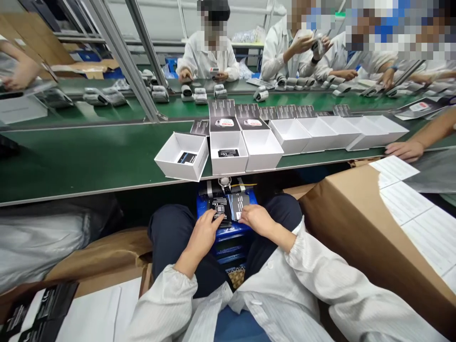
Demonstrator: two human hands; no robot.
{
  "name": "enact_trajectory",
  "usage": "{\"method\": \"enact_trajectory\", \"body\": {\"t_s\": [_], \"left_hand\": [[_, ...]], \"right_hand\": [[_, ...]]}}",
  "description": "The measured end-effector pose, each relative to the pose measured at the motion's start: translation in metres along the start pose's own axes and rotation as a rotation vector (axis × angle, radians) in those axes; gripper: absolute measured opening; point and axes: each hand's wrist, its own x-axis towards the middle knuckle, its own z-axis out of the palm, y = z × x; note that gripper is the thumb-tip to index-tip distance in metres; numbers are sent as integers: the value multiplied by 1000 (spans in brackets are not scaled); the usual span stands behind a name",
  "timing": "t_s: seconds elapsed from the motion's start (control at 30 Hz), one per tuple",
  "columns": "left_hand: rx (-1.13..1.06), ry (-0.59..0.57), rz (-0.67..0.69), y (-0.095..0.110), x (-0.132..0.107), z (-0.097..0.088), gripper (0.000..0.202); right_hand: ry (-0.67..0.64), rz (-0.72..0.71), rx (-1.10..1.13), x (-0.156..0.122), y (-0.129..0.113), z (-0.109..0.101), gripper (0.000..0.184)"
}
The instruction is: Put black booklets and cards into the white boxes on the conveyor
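On a blue plastic crate (233, 232) between my knees lie two piles of dark printed leaflets. My left hand (204, 233) rests on the pile of black leaflets (221, 206), thumb and fingers apart. With its fingertips, my right hand (259, 219) pinches the lower right edge of a dark grey leaflet (238, 203) with a blue edge. A round watch-like object (224, 183) sits behind the leaflets. Straight ahead, a white box (181, 166) and a second white box (230, 164) stand open, each with a black leaflet inside. A third white box (263, 156) stands beside them.
More open white boxes (306, 142) line the green bench (89, 161). Large cardboard cartons flank me: the right carton (342, 209) bulges, and the left carton (96, 266) holds white and black boxes. Across the belt (178, 107), co-workers handle small wrapped items; another person's hand (406, 149) rests at right.
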Motion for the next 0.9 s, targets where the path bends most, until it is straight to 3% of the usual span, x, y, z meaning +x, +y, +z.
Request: {"method": "enact_trajectory", "body": {"t_s": [0.07,0.17,0.3,0.37,0.43,0.5,0.6,0.67,0.73,0.8,0.9], "left_hand": [[6,141,49,4,-1,-12,46],[-73,317,170,20,8,-39,44],[-220,553,319,45,41,-92,34],[-174,682,318,41,62,-122,40],[-12,750,218,22,84,-148,45],[174,644,42,-5,102,-165,51],[289,211,-125,-37,124,-168,64],[301,17,-135,-39,136,-159,67],[317,-6,-159,-27,145,-149,61],[315,20,-211,-9,149,-142,50],[261,67,-270,3,145,-135,43]], "right_hand": [[23,25,88,-5,-2,-10,23],[205,72,221,-23,-17,-34,24],[513,-134,264,-42,-41,-82,29],[706,-196,194,-39,-33,-111,31],[895,-152,87,-27,-6,-139,32],[923,-60,-15,-11,33,-160,29],[714,45,-45,8,86,-172,25],[685,213,56,15,106,-170,29],[682,469,240,20,112,-166,29],[561,646,431,23,108,-163,26],[372,647,605,19,98,-153,31]]}}
